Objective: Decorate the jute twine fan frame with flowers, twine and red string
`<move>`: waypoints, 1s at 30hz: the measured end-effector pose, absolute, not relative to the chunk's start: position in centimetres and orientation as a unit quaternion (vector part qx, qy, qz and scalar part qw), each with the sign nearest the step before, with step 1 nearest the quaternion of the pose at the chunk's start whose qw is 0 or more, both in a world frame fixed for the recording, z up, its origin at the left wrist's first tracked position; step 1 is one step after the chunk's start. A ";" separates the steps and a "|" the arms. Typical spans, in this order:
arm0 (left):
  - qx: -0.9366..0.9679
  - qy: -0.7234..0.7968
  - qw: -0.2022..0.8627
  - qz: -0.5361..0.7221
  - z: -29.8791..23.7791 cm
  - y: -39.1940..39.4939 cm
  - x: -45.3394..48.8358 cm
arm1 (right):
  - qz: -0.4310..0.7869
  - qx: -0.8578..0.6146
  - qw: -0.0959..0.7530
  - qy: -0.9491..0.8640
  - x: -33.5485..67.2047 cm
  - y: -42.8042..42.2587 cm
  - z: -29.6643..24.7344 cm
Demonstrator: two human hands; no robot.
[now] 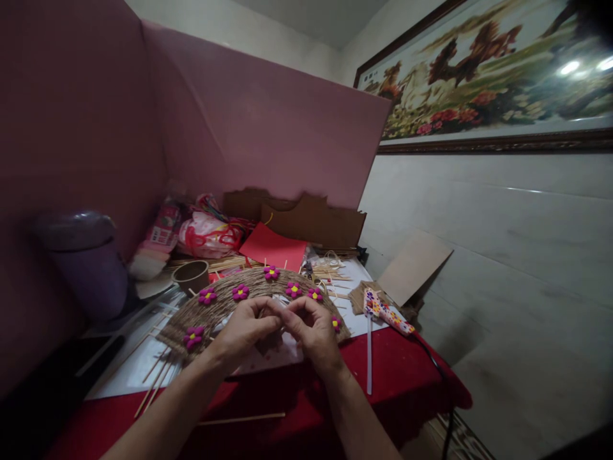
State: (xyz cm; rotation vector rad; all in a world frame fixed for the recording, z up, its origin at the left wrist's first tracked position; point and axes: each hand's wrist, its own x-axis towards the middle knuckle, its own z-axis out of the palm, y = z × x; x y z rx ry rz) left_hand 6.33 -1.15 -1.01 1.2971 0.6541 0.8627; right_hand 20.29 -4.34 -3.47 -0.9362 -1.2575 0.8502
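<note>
My left hand and my right hand meet fingertip to fingertip in front of me, both pinched closed. Whatever lies between the fingers is too small or hidden to make out. Just behind and below them rests a fan-shaped piece wound with brown twine, with thin sticks poking out of its edge. Purple flowers with yellow centres, such as one flower at its left end, dot the twine arc. Pale material with pink specks shows under my hands.
On the red cloth at right lies a flower-patterned glue gun with a clear glue stick and black cord. A stick lies near the front edge. Behind are a brown cup, red sheet, cardboard and a purple container.
</note>
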 end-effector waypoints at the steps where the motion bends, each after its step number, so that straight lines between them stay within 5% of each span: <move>1: 0.575 0.293 0.661 0.383 -1.0 -1.2 6.3 | 0.359 -0.412 0.627 -0.555 20.3 -4.3 -3.5; 30: 0.575 0.335 0.645 0.376 -0.4 -1.7 6.6 | 0.279 -0.450 0.594 -0.606 20.4 -4.4 -4.1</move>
